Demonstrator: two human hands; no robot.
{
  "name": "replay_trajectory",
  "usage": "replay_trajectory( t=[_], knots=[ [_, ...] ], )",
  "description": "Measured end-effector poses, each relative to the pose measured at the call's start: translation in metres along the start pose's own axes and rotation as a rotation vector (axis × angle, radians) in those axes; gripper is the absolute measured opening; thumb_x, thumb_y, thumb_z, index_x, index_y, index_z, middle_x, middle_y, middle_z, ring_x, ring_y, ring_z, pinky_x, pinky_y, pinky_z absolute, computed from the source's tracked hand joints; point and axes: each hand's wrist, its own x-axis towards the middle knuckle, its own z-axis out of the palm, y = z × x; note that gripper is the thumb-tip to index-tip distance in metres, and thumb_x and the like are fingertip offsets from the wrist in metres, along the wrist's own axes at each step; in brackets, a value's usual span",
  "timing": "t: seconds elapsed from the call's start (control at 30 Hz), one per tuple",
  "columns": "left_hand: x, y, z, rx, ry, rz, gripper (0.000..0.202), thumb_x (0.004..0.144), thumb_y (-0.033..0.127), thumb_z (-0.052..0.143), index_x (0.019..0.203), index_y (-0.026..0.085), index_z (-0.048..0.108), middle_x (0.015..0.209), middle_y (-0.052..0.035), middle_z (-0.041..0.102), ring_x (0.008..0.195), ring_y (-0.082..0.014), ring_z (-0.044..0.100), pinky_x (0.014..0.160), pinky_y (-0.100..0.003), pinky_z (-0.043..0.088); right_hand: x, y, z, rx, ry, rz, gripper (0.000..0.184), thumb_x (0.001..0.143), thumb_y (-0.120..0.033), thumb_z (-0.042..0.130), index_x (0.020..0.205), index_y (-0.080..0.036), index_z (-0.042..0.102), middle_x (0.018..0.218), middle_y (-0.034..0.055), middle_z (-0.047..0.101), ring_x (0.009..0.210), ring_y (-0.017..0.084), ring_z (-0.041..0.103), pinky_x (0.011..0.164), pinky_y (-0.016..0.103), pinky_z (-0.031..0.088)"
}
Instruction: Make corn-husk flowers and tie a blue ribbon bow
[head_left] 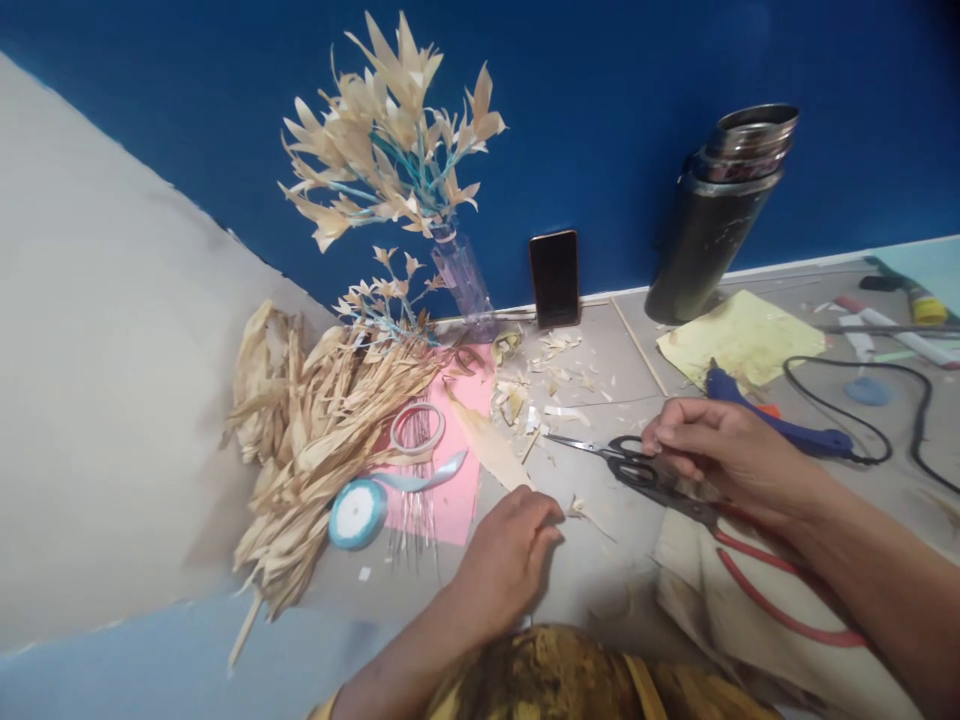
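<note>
My left hand (514, 550) rests low on the table with its fingers curled in. What they hold, if anything, is hidden. A pale dried husk strip (491, 445) ends at its knuckles, and a small husk flower on a thin stem (589, 515) lies to its right. My right hand (716, 455) is closed in a pinch, its fingertips beside the handles of the black-handled scissors (630, 462). Whether it touches them, or pinches something small, I cannot make out. Beneath my right wrist are red-handled cutters (787, 610) on a beige cloth (686, 560).
Dried husks (322, 440), a blue ribbon roll (358, 513) and a tape ring (418, 428) lie left, partly over pink paper (457, 500). Behind stand a vase (465, 280) of husk flowers, a phone (555, 278) and a flask (712, 220). A blue glue gun (780, 415) lies right.
</note>
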Motion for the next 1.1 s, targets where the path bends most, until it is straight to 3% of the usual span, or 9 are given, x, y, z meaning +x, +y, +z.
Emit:
replay_trajectory(
  t=[0.17, 0.23, 0.33, 0.47, 0.57, 0.7, 0.87, 0.97, 1.1],
  knots=[
    [-0.002, 0.004, -0.002, -0.098, 0.07, -0.158, 0.016, 0.092, 0.029, 0.06, 0.081, 0.022, 0.069, 0.078, -0.0032, 0.071, 0.073, -0.0209, 0.064, 0.071, -0.03, 0.045, -0.002, -0.002, 0.002, -0.023, 0.019, -0.024, 0.034, 0.073, -0.046, 0.084, 0.065, -0.019, 0.065, 0.049, -0.0017, 0.055, 0.046, 0.009, 0.039, 0.043, 0.024, 0.025],
    [-0.002, 0.007, -0.009, -0.169, 0.155, -0.162, 0.018, 0.095, 0.031, 0.056, 0.089, 0.023, 0.07, 0.079, -0.0026, 0.072, 0.072, -0.02, 0.064, 0.07, -0.03, 0.046, -0.003, -0.004, 0.003, -0.036, 0.031, -0.015, 0.035, 0.072, -0.047, 0.085, 0.065, -0.019, 0.065, 0.048, -0.0016, 0.055, 0.045, 0.009, 0.039, 0.043, 0.023, 0.025],
    [0.001, 0.005, -0.02, -0.209, 0.269, -0.047, 0.027, 0.095, 0.027, 0.053, 0.118, 0.023, 0.067, 0.095, -0.005, 0.073, 0.082, -0.0198, 0.065, 0.076, -0.03, 0.049, -0.003, -0.005, 0.004, -0.053, 0.033, -0.006, 0.036, 0.07, -0.048, 0.085, 0.066, -0.018, 0.066, 0.05, -0.0011, 0.056, 0.045, 0.008, 0.04, 0.042, 0.022, 0.024],
    [0.004, 0.0, -0.023, -0.138, 0.36, -0.076, 0.019, 0.095, 0.028, 0.054, 0.105, 0.021, 0.069, 0.073, -0.0012, 0.066, 0.066, -0.0177, 0.061, 0.066, -0.028, 0.046, -0.003, -0.004, 0.004, -0.044, 0.021, -0.006, 0.034, 0.073, -0.047, 0.083, 0.068, -0.018, 0.067, 0.049, -0.0021, 0.054, 0.044, 0.008, 0.038, 0.042, 0.022, 0.022],
    [0.006, 0.0, -0.013, -0.086, 0.234, -0.014, 0.023, 0.092, 0.023, 0.057, 0.112, 0.023, 0.068, 0.088, -0.005, 0.072, 0.078, -0.0208, 0.065, 0.074, -0.031, 0.048, -0.002, -0.003, 0.003, -0.041, 0.023, -0.001, 0.033, 0.072, -0.046, 0.083, 0.07, -0.017, 0.068, 0.048, -0.0027, 0.053, 0.043, 0.008, 0.037, 0.043, 0.023, 0.023],
    [0.009, 0.003, 0.006, 0.048, -0.025, -0.085, 0.02, 0.097, 0.027, 0.049, 0.094, 0.021, 0.069, 0.086, -0.0082, 0.073, 0.079, -0.0244, 0.066, 0.072, -0.034, 0.046, -0.001, -0.003, 0.002, -0.041, 0.018, -0.009, 0.032, 0.073, -0.046, 0.083, 0.069, -0.017, 0.068, 0.048, -0.0026, 0.054, 0.044, 0.008, 0.039, 0.045, 0.024, 0.027],
    [0.018, 0.005, 0.017, 0.122, -0.001, -0.106, 0.01, 0.091, 0.019, 0.055, 0.088, 0.021, 0.065, 0.097, -0.0086, 0.066, 0.085, -0.0233, 0.062, 0.075, -0.033, 0.045, -0.001, -0.004, 0.003, -0.031, 0.02, -0.023, 0.036, 0.073, -0.046, 0.084, 0.062, -0.019, 0.062, 0.05, -0.0012, 0.056, 0.047, 0.01, 0.043, 0.046, 0.025, 0.028],
    [0.02, 0.007, 0.014, -0.056, 0.06, -0.09, 0.011, 0.089, 0.018, 0.054, 0.081, 0.021, 0.062, 0.09, -0.0061, 0.064, 0.083, -0.021, 0.06, 0.074, -0.031, 0.045, -0.001, -0.005, 0.003, -0.031, 0.034, -0.027, 0.037, 0.072, -0.045, 0.085, 0.06, -0.019, 0.061, 0.05, -0.0012, 0.057, 0.048, 0.01, 0.044, 0.047, 0.024, 0.029],
    [0.022, 0.013, 0.007, -0.576, 0.066, -0.221, 0.004, 0.083, 0.022, 0.062, 0.081, 0.019, 0.06, 0.061, 0.0023, 0.057, 0.057, -0.0141, 0.054, 0.057, -0.025, 0.04, -0.002, -0.006, 0.004, -0.056, 0.041, -0.024, 0.037, 0.071, -0.047, 0.085, 0.062, -0.019, 0.063, 0.051, -0.0012, 0.057, 0.049, 0.01, 0.044, 0.046, 0.024, 0.03]
  ],
)
